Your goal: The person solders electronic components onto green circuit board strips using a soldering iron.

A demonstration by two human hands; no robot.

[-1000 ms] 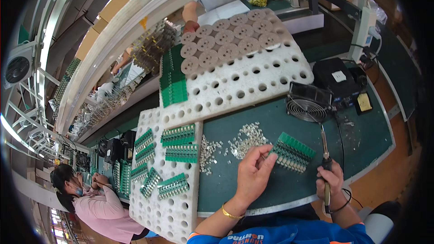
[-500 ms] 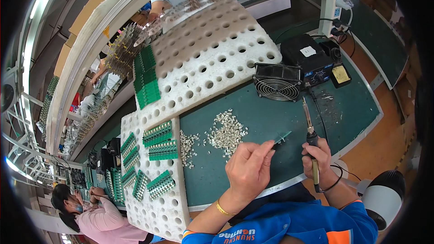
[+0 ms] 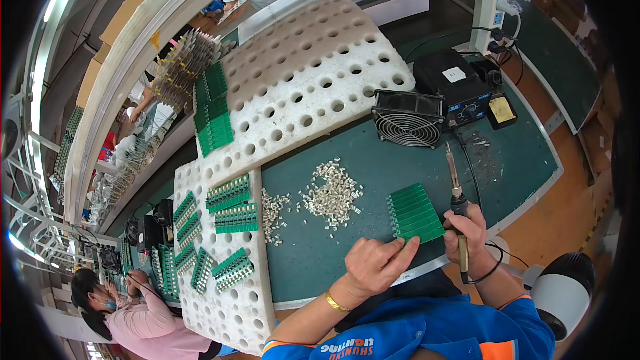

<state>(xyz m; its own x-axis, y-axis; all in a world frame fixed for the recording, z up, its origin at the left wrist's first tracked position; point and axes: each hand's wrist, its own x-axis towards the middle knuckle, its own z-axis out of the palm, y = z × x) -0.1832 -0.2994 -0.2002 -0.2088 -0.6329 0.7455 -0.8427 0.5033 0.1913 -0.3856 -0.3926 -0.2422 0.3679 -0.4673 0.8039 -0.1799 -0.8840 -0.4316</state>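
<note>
My left hand [image 3: 379, 265] pinches the near edge of a green circuit board panel [image 3: 415, 212] between thumb and fingers. The panel's broad face shows, scored into several narrow strips, with a row of small pads along its left edge. Whether it rests on the table or hangs just above it I cannot tell. My right hand [image 3: 471, 228] is wrapped round the handle of a soldering iron [image 3: 456, 190], whose tip points up and away from me, right of the panel. Left of the panel lies a heap of small silvery connectors [image 3: 333, 193] on the green tabletop [image 3: 313, 263].
White foam boards [image 3: 230, 310] with holes carry several filled circuit boards [image 3: 235, 219] and bare green panels [image 3: 213, 130]. A black fan [image 3: 408, 120], a soldering station [image 3: 457, 90] and a yellow sponge [image 3: 501, 110] stand beyond. A co-worker in pink [image 3: 150, 323] sits at left.
The circuit board panel has turned from nearly edge-on to showing its broad face. My left hand has moved slightly down and right with it. The soldering iron has hardly moved.
</note>
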